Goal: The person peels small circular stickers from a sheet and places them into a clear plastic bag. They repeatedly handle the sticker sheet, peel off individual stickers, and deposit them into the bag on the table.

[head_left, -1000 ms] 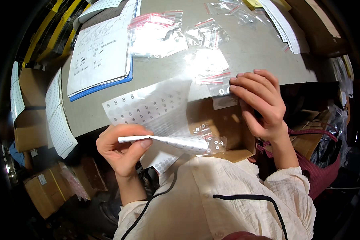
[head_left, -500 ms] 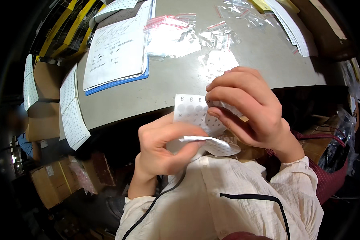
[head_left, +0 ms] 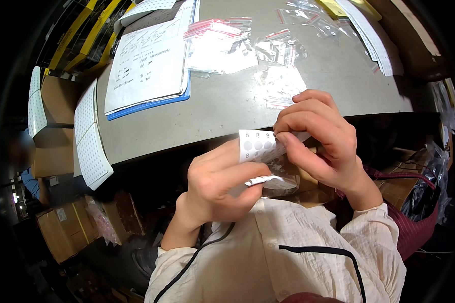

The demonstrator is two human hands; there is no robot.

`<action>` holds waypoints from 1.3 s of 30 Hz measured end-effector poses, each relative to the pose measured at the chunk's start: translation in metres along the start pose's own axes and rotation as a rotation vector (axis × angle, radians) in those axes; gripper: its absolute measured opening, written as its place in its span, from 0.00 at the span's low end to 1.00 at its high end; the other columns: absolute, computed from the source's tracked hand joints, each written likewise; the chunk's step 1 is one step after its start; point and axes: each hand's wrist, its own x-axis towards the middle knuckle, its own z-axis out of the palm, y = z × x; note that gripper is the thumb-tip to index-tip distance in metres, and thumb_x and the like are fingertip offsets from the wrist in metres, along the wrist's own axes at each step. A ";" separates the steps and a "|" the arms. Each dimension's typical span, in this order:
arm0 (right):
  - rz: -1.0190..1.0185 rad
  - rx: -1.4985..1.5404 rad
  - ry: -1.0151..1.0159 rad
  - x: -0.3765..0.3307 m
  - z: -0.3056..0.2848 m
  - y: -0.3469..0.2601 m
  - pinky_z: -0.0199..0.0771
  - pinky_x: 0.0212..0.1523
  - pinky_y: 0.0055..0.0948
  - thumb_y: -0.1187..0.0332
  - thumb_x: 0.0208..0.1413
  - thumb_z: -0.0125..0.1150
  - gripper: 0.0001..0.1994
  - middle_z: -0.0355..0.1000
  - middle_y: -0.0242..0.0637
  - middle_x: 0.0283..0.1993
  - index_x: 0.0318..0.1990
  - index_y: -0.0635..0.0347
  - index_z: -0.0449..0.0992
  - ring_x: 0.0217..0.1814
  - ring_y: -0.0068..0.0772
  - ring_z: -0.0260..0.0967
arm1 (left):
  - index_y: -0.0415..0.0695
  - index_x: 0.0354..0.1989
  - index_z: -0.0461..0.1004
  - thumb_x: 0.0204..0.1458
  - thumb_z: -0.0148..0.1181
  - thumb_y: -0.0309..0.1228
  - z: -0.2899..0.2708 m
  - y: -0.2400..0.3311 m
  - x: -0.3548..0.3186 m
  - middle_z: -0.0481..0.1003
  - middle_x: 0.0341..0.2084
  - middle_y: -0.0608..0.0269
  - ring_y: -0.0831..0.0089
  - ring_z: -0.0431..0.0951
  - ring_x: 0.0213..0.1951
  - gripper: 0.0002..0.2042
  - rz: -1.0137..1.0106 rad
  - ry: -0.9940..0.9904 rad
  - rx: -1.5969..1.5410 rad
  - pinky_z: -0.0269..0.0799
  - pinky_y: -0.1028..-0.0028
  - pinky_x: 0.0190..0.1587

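Note:
A white sticker sheet (head_left: 253,146) with rows of printed digits and round grey spots is held bent in front of my chest. My left hand (head_left: 217,182) is closed on it from the left, and a folded white edge shows between thumb and forefinger. Beside that edge hangs a shiny, see-through piece that looks like a plastic bag (head_left: 284,186); what holds it is partly hidden. The thumb and fingertips of my right hand (head_left: 316,139) pinch together at the sheet's upper right. Whether a loose sticker is between them is too small to tell.
Small zip bags (head_left: 222,50) lie piled on the grey table (head_left: 151,136), more at the far right. Left of the pile is a blue clipboard (head_left: 151,108) with handwritten papers. Printed sheets (head_left: 92,141) hang over the table's left edge. Cardboard boxes (head_left: 68,230) stand below left.
Both hands and the sheet have shifted; the left hand and sheet went right and the sheet sits slightly lower. Less of the sheet's face shows, and the clear plastic piece has come into sight.

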 end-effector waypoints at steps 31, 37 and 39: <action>-0.162 -0.598 -0.024 0.009 -0.022 0.048 0.71 0.57 0.42 0.77 0.44 0.69 0.12 0.75 0.40 0.41 0.38 0.62 0.75 0.48 0.44 0.75 | 0.34 0.33 0.84 0.38 0.64 0.18 -0.024 -0.006 -0.019 0.81 0.30 0.52 0.68 0.82 0.33 0.11 -0.262 0.073 -0.208 0.75 0.75 0.37; -0.005 -0.330 -0.180 -0.011 -0.049 0.037 0.72 0.59 0.45 0.76 0.48 0.69 0.13 0.78 0.42 0.49 0.43 0.63 0.82 0.55 0.48 0.75 | 0.34 0.31 0.84 0.38 0.66 0.18 -0.033 -0.011 -0.033 0.82 0.29 0.53 0.70 0.80 0.30 0.09 -0.376 0.163 -0.293 0.72 0.77 0.35; 0.000 -0.311 -0.191 -0.018 -0.050 0.029 0.73 0.57 0.44 0.74 0.47 0.69 0.12 0.78 0.43 0.49 0.42 0.64 0.82 0.55 0.49 0.75 | 0.34 0.31 0.84 0.38 0.66 0.17 -0.034 -0.010 -0.033 0.82 0.29 0.53 0.71 0.80 0.30 0.09 -0.392 0.201 -0.312 0.71 0.78 0.35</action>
